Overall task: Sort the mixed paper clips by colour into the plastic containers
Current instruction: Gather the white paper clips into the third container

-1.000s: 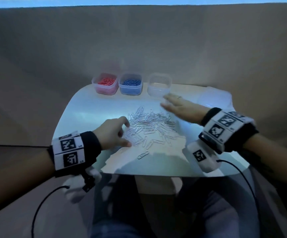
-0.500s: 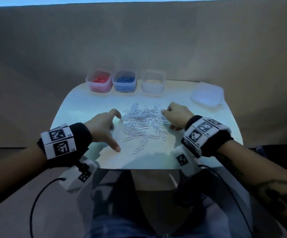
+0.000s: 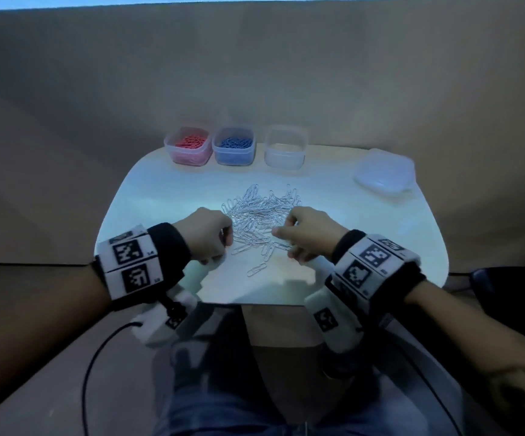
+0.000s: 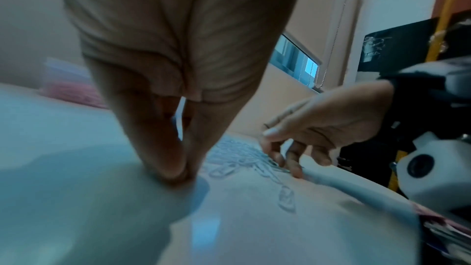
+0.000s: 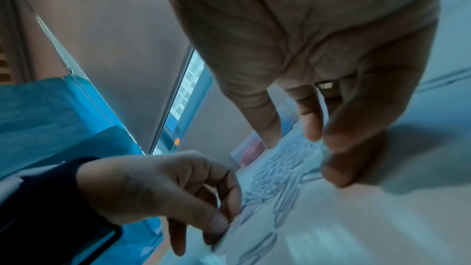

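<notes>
**Head view: silver clips left to gather**

Head view shows light, slippery wire clips (image 3: 261,215) heaped mid-table (image 3: 167,190), tangling easily; best pinched in small bunches. Left hand (image 3: 206,234) and right hand (image 3: 310,234) curl at the heap's near edge; whether either holds clips I cannot tell. The clear tub (image 3: 284,149) waits at the far edge.

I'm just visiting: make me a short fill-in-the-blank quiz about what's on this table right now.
1. The container at the far left holds ___ paper clips.
2. The container beside it holds ___ clips.
3. The third container looks ___.
4. The loose pile lies between the person's two ___.

Missing words: red; blue; empty; hands
</notes>
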A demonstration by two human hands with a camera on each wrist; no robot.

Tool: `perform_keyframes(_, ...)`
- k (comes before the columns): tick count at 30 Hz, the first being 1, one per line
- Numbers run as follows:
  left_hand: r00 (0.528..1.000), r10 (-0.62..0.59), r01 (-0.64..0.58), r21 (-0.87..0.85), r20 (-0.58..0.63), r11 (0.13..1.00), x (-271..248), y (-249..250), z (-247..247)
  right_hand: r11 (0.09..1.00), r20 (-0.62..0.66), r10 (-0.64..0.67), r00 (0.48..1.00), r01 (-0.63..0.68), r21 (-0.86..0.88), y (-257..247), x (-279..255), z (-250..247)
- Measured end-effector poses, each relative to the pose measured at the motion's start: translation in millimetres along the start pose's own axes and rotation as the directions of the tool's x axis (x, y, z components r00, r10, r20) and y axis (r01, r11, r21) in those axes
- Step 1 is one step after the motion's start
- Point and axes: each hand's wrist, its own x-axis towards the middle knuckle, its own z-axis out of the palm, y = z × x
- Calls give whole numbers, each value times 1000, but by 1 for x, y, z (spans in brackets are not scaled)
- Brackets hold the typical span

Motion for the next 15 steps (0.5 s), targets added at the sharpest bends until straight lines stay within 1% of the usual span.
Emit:
perform_keyframes(1, 1000, 2, -2, -5, -25, 1000, 4, 6, 1, 1000, -13, -10, 1000, 9, -29, -2, 4, 1)
perform_keyframes(3, 998, 13, -13, -2, -66, 1000, 9, 12, -1, 985, -63, -69, 996, 58, -163, -3, 8, -5)
perform_keyframes(5, 990, 28, -20, 60, -140, 998, 9, 12, -10, 938, -148, -138, 979, 82, -336, -1, 7, -18)
perform_keyframes(6, 983, 23, -8, 83, -182, 996, 7, 10, -15, 904, -165, -141, 976, 59, -423, 1, 7, -26)
perform_keyframes(7, 980, 2, 16, 92, -199, 996, 6, 7, -20, 858, -147, -115, 982, 24, -513, 3, 8, -34)
perform_keyframes(8, 983, -25, 42, 93, -181, 995, 5, 5, -22, 813, -105, -61, 993, -12, -582, 4, 9, -41)
perform_keyframes(9, 990, -59, 70, 83, -131, 994, 4, 4, -23, 779, -58, -4, 998, -33, -626, 4, 10, -46)
perform_keyframes(10, 993, -86, 91, 65, -75, 994, 3, 4, -21, 767, -17, 38, 999, -40, -640, 3, 12, -47)
perform_keyframes(12, 995, -100, 101, 21, -10, 995, 4, 7, -14, 775, 37, 57, 998, -21, -632, -2, 16, -41)
perform_keyframes(15, 996, -84, 83, -65, -23, 994, 14, 11, -6, 800, 108, 2, 994, 63, -597, -13, 24, -27)
